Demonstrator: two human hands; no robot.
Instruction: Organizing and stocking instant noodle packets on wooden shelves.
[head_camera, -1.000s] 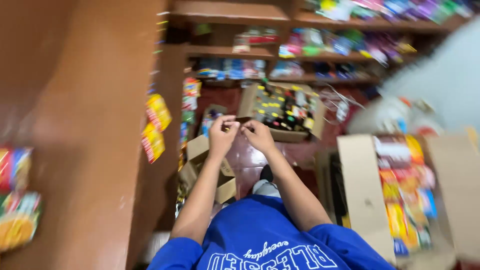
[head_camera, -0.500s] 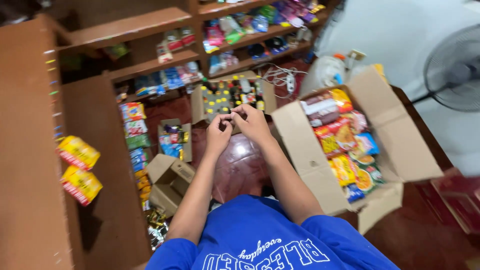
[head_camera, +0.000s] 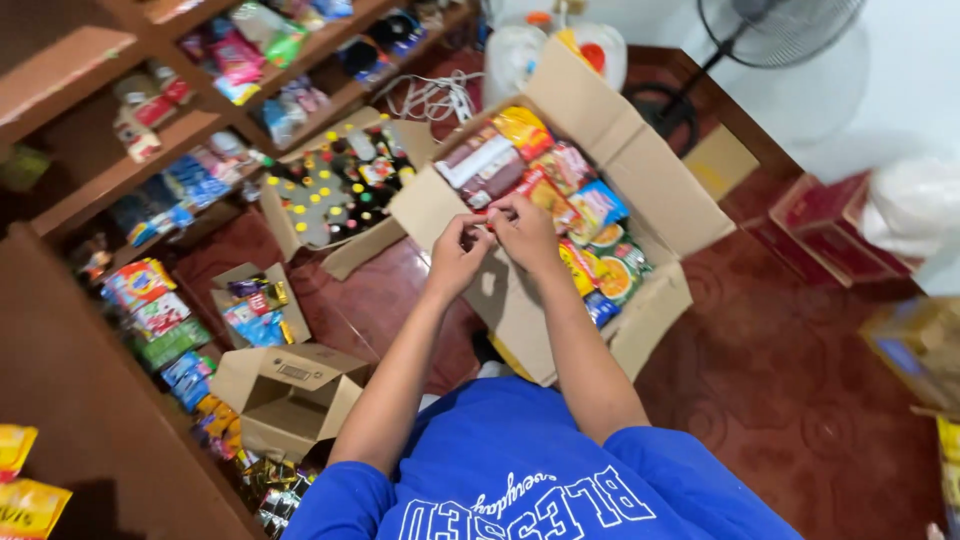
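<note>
Left hand (head_camera: 457, 255) and right hand (head_camera: 525, 232): both are meeting fingertip to fingertip, each grip pinching closed on a small item (head_camera: 487, 222) too tiny to identify, which is hovering above the near flap of the large cardboard box (head_camera: 640, 180). Box is sitting at 12 o'clock, holding coloured snack packets (head_camera: 575, 205). Bottle carton (head_camera: 335, 185) with yellow caps is lying at 10 o'clock. Small open box (head_camera: 285, 395) is resting at 8 o'clock beside the wooden shelves (head_camera: 120, 180). Pedestal fan (head_camera: 770, 25) is standing at 1 o'clock.
</note>
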